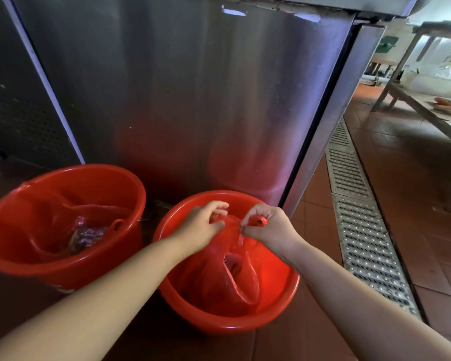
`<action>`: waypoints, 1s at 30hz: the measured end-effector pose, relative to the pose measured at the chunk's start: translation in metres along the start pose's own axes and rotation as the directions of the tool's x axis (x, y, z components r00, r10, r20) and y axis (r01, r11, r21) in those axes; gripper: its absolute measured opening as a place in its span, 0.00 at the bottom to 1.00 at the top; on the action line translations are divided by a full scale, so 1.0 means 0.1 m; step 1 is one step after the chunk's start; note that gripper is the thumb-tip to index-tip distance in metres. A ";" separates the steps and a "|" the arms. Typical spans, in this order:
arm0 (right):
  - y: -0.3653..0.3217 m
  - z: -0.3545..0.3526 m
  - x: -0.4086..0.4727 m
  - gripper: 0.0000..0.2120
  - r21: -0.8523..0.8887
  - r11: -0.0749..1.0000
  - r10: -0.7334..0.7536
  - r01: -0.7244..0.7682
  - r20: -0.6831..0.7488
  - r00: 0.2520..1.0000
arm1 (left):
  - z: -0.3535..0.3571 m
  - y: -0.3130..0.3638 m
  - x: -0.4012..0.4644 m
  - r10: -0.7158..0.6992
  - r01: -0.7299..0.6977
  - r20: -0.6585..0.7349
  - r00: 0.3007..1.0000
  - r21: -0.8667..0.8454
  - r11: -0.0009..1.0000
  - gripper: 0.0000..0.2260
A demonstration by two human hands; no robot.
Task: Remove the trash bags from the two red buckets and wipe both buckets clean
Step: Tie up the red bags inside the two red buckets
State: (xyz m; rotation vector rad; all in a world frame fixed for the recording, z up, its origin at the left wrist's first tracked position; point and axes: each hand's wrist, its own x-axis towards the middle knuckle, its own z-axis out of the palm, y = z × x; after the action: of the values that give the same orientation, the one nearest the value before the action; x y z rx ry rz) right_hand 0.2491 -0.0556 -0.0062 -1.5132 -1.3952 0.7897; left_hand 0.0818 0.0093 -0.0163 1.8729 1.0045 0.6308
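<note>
Hands (202, 225) (267, 226) pinch red bag (219, 277) top over right bucket (284, 290); no legible writing.

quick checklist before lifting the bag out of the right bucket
1. Left hand pinches the red bag top: ok.
2. Right hand grips the bag's other handle: ok.
3. Bag tied shut: not ok, the mouth gapes below the hands.
4. Bag free of the right bucket rim: ok, it hangs inside.
5. Bag's contents or weight: cannot tell.
6. Left bucket emptied: not ok, its liner with trash remains inside.
</note>
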 end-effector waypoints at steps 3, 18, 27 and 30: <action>-0.02 -0.03 0.01 0.13 -0.253 0.953 -0.162 0.169 0.046 0.986 | 0.12 0.07 0.06 0.014 -0.009 0.086 0.996 -0.060 0.998 0.17; 0.32 -0.02 -0.11 0.14 -0.762 0.507 -0.557 0.402 0.066 0.828 | -0.02 -0.17 0.06 0.132 -0.098 -0.038 0.990 0.480 0.872 0.04; 0.62 -0.29 -0.21 0.15 -0.950 0.240 0.039 0.202 0.217 0.975 | -0.72 -0.62 -0.07 0.047 -0.021 0.010 0.999 0.969 0.247 0.13; 0.53 -0.20 -0.18 0.18 -0.863 0.506 0.070 -0.019 0.019 0.997 | -0.66 -0.52 -0.09 -0.008 0.097 -0.120 0.993 0.754 0.649 0.09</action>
State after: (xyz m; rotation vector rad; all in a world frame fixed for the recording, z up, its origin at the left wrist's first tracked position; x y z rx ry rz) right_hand 0.2857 -0.0747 -0.0488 -2.2988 -1.9442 0.0727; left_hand 0.0075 0.0467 -0.0315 2.5408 1.5592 0.2656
